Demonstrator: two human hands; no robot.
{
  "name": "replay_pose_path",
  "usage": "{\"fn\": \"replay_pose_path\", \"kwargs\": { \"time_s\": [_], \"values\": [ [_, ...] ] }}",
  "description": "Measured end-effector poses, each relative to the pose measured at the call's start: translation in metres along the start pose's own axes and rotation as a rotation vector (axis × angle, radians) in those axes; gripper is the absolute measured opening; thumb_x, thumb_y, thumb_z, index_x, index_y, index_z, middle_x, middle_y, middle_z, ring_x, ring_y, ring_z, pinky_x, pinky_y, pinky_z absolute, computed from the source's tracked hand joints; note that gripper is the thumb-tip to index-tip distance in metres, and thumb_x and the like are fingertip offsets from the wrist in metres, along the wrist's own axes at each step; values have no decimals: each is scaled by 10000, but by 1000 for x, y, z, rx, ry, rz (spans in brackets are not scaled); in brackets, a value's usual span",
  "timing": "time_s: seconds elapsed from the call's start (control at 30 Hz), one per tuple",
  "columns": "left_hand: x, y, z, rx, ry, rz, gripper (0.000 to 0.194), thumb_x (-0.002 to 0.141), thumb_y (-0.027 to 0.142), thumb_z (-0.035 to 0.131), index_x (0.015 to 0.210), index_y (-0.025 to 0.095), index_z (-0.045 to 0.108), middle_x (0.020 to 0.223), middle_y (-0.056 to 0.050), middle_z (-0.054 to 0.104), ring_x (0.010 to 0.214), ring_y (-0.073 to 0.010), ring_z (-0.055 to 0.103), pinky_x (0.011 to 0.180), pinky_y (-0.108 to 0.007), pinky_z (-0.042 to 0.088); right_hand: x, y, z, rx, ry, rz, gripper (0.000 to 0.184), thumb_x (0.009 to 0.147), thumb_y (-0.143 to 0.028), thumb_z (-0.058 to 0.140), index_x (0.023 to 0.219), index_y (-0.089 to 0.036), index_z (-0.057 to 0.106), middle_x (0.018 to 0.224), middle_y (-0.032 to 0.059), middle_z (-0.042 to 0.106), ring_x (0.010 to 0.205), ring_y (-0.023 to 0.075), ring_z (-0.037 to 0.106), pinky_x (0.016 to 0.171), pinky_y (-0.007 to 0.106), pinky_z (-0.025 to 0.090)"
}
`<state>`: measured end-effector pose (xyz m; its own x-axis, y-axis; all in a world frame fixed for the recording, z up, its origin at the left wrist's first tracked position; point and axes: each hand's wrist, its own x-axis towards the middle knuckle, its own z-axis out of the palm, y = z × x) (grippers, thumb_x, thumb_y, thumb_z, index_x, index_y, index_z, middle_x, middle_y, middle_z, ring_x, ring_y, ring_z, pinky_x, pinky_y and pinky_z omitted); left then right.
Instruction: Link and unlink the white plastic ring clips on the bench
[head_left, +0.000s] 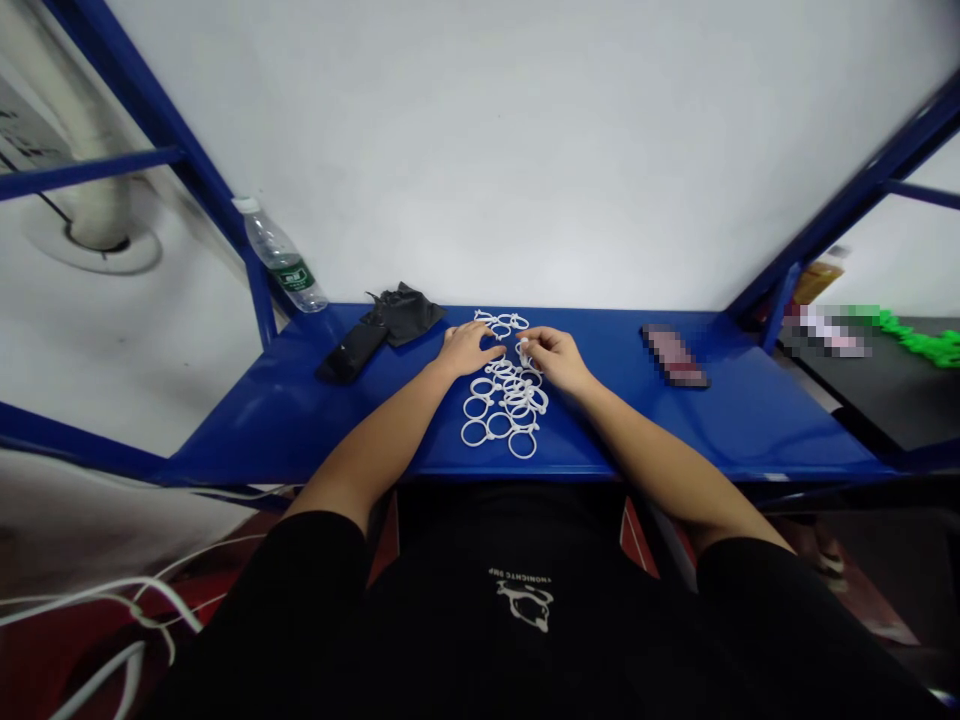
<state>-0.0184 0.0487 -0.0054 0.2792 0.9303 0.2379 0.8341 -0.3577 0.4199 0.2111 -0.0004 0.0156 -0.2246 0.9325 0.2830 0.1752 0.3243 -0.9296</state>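
Linked white plastic rings (499,426) lie in a loose cluster on the blue table (405,425), running from its middle to near its front edge. My left hand (466,349) rests at the left of the upper rings, thumb and fingers apart, with nothing seen between them. Opposite it, my right hand (559,358) pinches a small white ring (523,347) between thumb and fingertips. Part of that ring is covered by the fingers. A few more rings (508,321) lie just beyond both hands.
At the left are a black phone (352,350), a crumpled black plastic bag (409,312) and a clear bottle (285,262) leaning by the frame. A blurred-out phone-like object (675,356) lies at the right. Green pieces (930,343) sit on a dark surface farther right.
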Motion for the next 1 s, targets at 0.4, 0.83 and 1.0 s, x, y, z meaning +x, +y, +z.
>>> {"fn": "replay_pose_path", "kwargs": {
  "time_s": [0.4, 0.83, 1.0],
  "values": [
    [-7, 6, -10, -83, 95, 85, 231, 1073, 365, 715, 1234, 223, 801, 1300, -74, 818, 1255, -269, 723, 1171, -430, 507, -1, 6, -2, -141, 17, -78, 525, 958, -591, 693, 1259, -179, 818, 907, 48, 785, 651, 151, 603, 626, 291, 500],
    [-33, 38, -20, -148, 157, 297, 192, 1119, 349, 662, 1129, 259, 832, 1125, -61, 833, 1106, -238, 747, 1072, -426, 566, -4, 3, -4, -167, -13, -124, 469, 944, -653, 753, 1062, -212, 861, 809, 40, 763, 668, 171, 625, 634, 305, 496],
    [-30, 36, -15, -168, 178, 300, 191, 1116, 305, 649, 1097, 249, 831, 1089, -47, 835, 1071, -223, 749, 1071, -412, 564, -1, 2, -6, -89, -54, -95, 511, 905, -693, 783, 1030, -199, 823, 732, 16, 713, 617, 166, 607, 603, 300, 492]
  ]
}}
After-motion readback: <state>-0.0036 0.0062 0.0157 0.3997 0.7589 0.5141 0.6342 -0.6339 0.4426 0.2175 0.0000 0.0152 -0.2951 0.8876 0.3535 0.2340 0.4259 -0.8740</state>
